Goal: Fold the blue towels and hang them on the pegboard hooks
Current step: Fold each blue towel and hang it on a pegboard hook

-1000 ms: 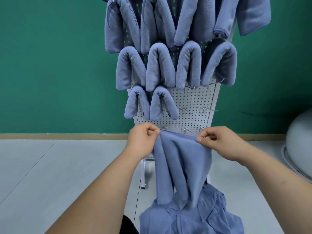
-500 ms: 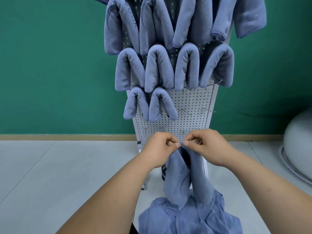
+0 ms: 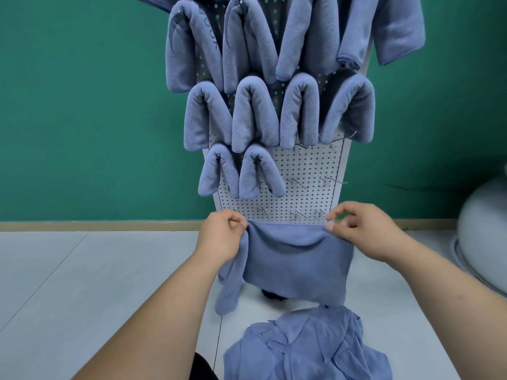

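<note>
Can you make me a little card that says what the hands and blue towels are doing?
Left hand: pinches top left corner of a stretched blue cloth towel
Right hand: pinches its top right corner
Pile: crumpled blue towels below
Board: white perforated pegboard, folded blue towels hung on it
Free hooks: bare wire hooks, lower right

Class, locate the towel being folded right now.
Head view, centre: the towel hangs between the left hand and right hand, which pinch its top corners, before the pegboard and above the loose towel pile.
</note>
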Demonstrator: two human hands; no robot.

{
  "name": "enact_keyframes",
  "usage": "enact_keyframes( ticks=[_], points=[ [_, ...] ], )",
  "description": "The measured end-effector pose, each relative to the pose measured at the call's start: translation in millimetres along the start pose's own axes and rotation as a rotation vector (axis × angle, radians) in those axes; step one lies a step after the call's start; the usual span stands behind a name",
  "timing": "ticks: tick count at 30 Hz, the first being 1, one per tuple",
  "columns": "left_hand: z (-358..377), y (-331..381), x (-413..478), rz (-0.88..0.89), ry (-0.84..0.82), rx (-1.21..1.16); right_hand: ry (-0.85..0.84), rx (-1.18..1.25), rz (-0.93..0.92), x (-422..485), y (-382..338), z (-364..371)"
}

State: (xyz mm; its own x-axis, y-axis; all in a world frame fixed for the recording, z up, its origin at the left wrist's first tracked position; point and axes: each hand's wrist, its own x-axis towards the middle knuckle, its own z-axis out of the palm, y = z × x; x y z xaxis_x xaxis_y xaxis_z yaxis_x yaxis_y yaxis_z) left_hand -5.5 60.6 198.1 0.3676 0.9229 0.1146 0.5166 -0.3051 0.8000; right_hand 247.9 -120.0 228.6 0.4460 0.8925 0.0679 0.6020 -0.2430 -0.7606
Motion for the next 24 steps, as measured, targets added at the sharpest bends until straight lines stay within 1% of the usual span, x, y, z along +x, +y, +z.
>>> enact_keyframes(
  ticks=[2,3,6,8,11,14,16,18,21,24],
  points=[
    [0.9,2.1,-2.3,0.025,-0.040,-0.067,-0.054,0.205,-0.024,-3.7,-12.9,5.3],
    [0.9,4.5,-4.8,0.035,-0.073,-0.102,-0.082,0.253,-0.042,-5.1,-18.9,8.0],
    [1.0,13.6,-11.9,0.060,-0.161,-0.180,-0.204,0.245,-0.090,-10.1,-32.5,13.6],
    [0.8,20.3,-16.1,0.058,-0.198,-0.255,-0.251,0.182,-0.139,-11.6,-35.5,17.7],
    [2.1,27.0,-21.5,0.040,-0.262,-0.385,-0.157,0.070,-0.182,-10.7,-35.7,27.4],
    [5.7,32.5,-27.3,0.040,-0.327,-0.469,-0.065,0.033,-0.220,-10.1,-37.4,35.3],
    [9.4,35.1,-28.9,0.061,-0.361,-0.493,-0.048,0.027,-0.268,-10.8,-39.6,38.8],
    [12.4,38.1,-30.8,0.094,-0.397,-0.501,-0.042,0.035,-0.280,-11.0,-41.1,41.2],
    [14.1,42.4,-34.3,0.142,-0.422,-0.498,-0.038,0.028,-0.250,-9.5,-39.5,43.3],
    [14.9,44.7,-36.7,0.169,-0.411,-0.480,-0.029,0.035,-0.201,-7.7,-37.5,43.3]
  ],
)
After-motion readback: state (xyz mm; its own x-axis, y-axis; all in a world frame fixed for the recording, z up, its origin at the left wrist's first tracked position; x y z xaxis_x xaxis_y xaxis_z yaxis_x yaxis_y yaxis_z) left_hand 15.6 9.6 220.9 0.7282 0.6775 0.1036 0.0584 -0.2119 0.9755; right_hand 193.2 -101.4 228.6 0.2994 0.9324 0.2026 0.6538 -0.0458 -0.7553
